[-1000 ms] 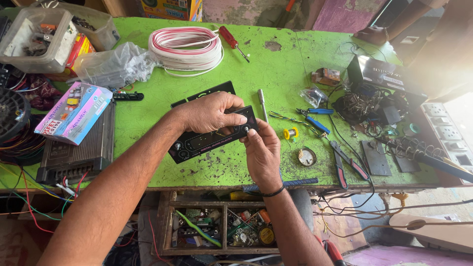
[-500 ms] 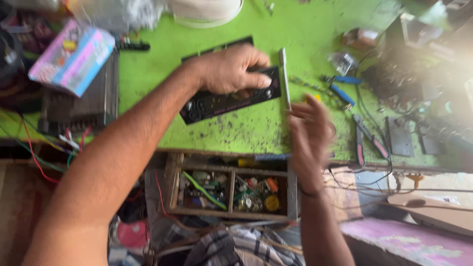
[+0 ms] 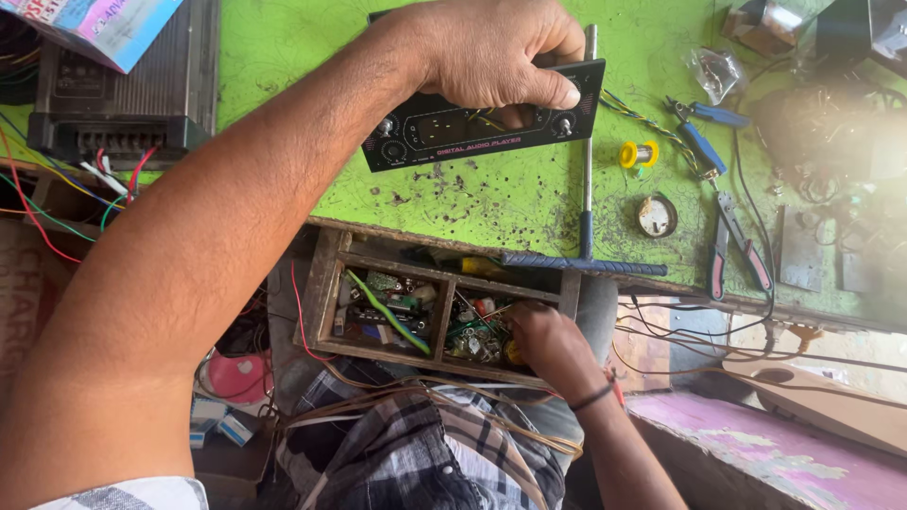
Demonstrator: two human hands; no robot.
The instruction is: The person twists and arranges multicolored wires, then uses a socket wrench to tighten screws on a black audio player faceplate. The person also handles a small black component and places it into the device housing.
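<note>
My left hand (image 3: 496,52) grips the black front panel of an audio player (image 3: 444,132), which lies on the green workbench (image 3: 283,57). Below the bench edge my right hand (image 3: 548,345) reaches into the right compartment of an open wooden drawer (image 3: 321,283) full of small electronic parts and wires. Its fingertips are buried among the parts; whether they hold anything is hidden.
A long metal file with a blue handle (image 3: 587,142) lies beside the panel. Right of it are a yellow solder spool (image 3: 639,154), a round gauge (image 3: 656,215), blue-handled pliers (image 3: 704,142) and red-handled cutters (image 3: 732,250). A black amplifier (image 3: 123,104) sits at left. Loose wires hang below.
My right hand has dropped from the bench top into the drawer's right compartment. The view has tilted downward. My left hand keeps its grip on the panel.
</note>
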